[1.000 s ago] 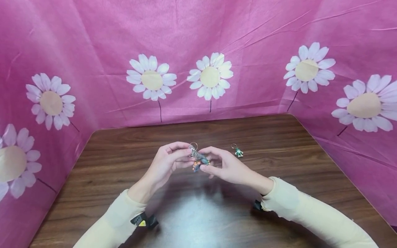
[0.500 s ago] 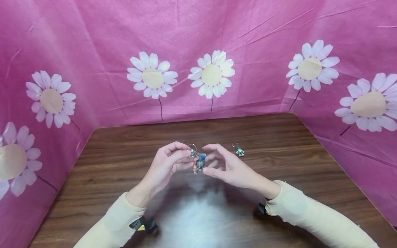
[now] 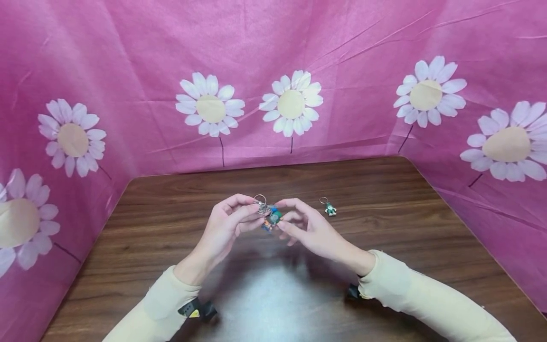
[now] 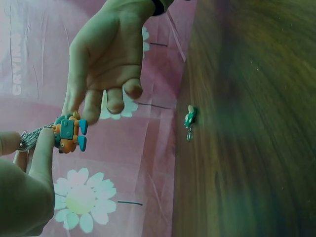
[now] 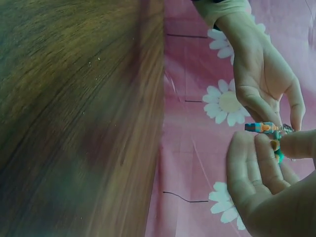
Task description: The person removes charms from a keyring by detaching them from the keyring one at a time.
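Above the middle of the table, my left hand [image 3: 224, 225] pinches a bunch of figure keychains by their metal rings [image 3: 259, 201] and chains [image 4: 33, 138]. An orange and teal figure [image 4: 68, 131] dangles from the chains, and beside it hangs a green figure keychain [image 3: 275, 217]. My right hand [image 3: 314, 232] comes from the other side, thumb and fingers pinching the green figure; in the right wrist view a bit of its green [image 5: 280, 157] shows between them. Fingers partly hide the bunch, so its exact make-up is unclear.
A separate green and white figure keychain [image 3: 330, 209] lies on the brown wooden table [image 3: 376, 190], behind and to the right of my hands. Pink cloth [image 3: 252, 42] printed with white daisies stands round the table's back and sides.
My right hand drew back from the figures, then came in again and took the green one. The figures have swung round. My left hand keeps its hold on the rings, moving slightly left.
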`<move>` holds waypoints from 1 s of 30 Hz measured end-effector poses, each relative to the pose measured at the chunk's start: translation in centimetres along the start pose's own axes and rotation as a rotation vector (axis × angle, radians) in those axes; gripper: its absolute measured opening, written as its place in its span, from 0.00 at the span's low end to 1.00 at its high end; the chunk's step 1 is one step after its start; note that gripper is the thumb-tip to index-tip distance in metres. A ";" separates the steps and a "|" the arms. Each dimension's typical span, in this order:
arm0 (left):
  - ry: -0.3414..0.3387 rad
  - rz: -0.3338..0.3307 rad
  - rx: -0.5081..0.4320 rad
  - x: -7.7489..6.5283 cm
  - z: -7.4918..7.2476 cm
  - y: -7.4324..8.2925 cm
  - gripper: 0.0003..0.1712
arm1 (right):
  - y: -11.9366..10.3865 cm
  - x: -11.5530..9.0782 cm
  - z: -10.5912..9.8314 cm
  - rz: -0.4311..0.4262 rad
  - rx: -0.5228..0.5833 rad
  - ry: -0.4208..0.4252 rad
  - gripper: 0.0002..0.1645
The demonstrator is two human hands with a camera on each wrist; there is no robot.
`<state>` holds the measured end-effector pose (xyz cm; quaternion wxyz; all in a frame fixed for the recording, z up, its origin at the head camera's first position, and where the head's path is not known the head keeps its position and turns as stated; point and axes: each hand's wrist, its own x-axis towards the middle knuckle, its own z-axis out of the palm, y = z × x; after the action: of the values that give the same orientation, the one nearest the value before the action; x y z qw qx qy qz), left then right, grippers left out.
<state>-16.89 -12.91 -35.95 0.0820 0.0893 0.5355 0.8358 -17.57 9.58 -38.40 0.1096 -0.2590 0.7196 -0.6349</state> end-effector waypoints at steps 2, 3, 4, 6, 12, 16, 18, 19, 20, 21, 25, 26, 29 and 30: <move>-0.005 0.005 0.012 0.0 0.0 0.1 0.06 | -0.1 -0.1 -0.1 -0.009 0.009 0.009 0.25; -0.011 0.007 0.018 0.0 0.0 0.1 0.06 | -0.1 -0.1 0.0 -0.011 0.021 0.013 0.26; -0.018 0.007 0.022 0.0 0.1 0.1 0.06 | -0.1 -0.1 0.0 -0.015 0.031 0.015 0.27; -0.037 0.006 0.031 0.0 0.2 0.0 0.06 | 0.0 0.0 0.1 -0.032 0.038 0.017 0.30; -0.054 -0.001 0.055 0.0 0.0 -0.2 0.07 | -0.1 0.2 0.2 -0.032 0.034 0.039 0.24; -0.040 0.010 0.062 0.1 0.0 -0.3 0.08 | 0.0 0.0 0.3 -0.003 0.028 0.010 0.30; -0.037 0.016 0.061 0.1 0.1 -0.3 0.08 | 0.1 0.0 0.6 0.018 0.031 -0.011 0.38; -0.036 0.018 0.059 0.1 0.2 -0.3 0.08 | 0.1 0.1 0.7 0.028 0.036 -0.018 0.42; -0.033 0.019 0.054 0.0 0.3 -0.3 0.07 | 0.2 0.1 0.9 0.036 0.039 -0.017 0.45; -0.030 0.020 0.049 0.1 0.4 -0.3 0.07 | 0.1 0.2 1.0 0.040 0.049 -0.014 0.46; 0.001 0.020 0.040 0.2 0.5 -0.3 0.07 | -0.1 0.4 1.2 0.039 0.073 0.012 0.46; 0.010 0.019 0.040 0.3 0.4 -0.4 0.07 | -0.1 0.4 1.1 0.038 0.079 0.017 0.45; 0.031 0.012 0.041 0.4 0.2 -0.3 0.06 | -0.3 0.3 0.8 0.028 0.079 0.011 0.45; 0.035 0.007 0.037 0.5 0.1 -0.3 0.06 | -0.4 0.2 0.6 0.022 0.082 0.004 0.45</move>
<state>-17.33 -12.60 -36.18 0.0683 0.0782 0.5520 0.8273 -17.36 8.88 -38.08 0.1258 -0.2452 0.6960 -0.6630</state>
